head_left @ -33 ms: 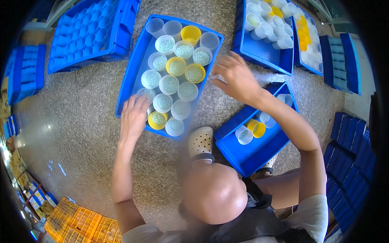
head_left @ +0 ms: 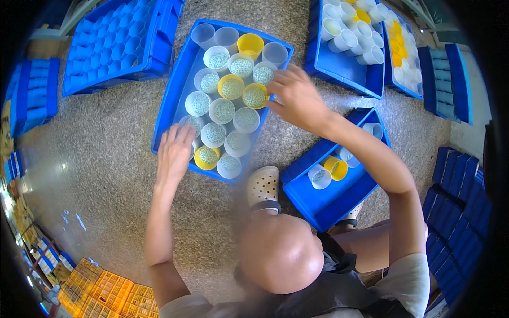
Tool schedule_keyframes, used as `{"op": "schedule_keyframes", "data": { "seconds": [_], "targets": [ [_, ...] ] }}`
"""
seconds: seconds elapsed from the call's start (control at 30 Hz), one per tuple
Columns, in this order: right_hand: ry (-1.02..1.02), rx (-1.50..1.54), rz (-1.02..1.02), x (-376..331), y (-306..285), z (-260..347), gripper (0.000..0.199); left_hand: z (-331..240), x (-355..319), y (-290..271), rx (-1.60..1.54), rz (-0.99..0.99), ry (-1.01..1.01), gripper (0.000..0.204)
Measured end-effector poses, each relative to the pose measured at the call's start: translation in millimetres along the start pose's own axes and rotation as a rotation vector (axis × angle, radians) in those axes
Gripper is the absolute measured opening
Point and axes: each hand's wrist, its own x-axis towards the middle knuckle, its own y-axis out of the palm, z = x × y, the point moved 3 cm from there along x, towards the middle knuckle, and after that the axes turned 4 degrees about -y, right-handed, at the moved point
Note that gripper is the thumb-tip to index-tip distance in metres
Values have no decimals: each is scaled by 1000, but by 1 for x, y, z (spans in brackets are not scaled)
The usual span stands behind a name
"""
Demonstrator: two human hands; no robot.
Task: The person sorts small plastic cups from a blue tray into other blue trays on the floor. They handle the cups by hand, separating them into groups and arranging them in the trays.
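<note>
A blue tray (head_left: 168, 106) lies on the speckled floor, filled with several white and yellow cups of small greenish beads. My right hand (head_left: 299, 98) reaches to the tray's right side, and its fingertips pinch the rim of a yellow cup (head_left: 254, 96). My left hand (head_left: 174, 153) lies over the tray's near left edge. Its fingers curl over a white cup (head_left: 194, 123), which they partly hide. Two empty clear cups (head_left: 202, 35) stand at the tray's far end.
A second blue tray (head_left: 339, 204) by my right knee holds a few cups. More trays of white and yellow cups (head_left: 344, 32) lie far right. Blue compartment crates (head_left: 116, 42) sit far left, stacked blue crates (head_left: 450, 196) right, yellow crates (head_left: 101, 291) near left. My beige clog (head_left: 263, 185) touches the trays.
</note>
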Motion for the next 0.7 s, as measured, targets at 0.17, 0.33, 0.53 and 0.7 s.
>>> {"op": "schedule_keyframes", "data": {
  "seconds": [0.17,0.33,0.53,0.7],
  "targets": [
    [-14,-118,-29,102,43,44,40,18,4,25,-13,4,83,23],
    [98,-185,388,156,84,62,37,29,14,46,42,37,215,5],
    [124,-300,398,171,118,68,28,31,17,56,48,9,298,3],
    [151,-337,426,176,121,70,28,30,18,56,82,-15,323,4]
  ]
}}
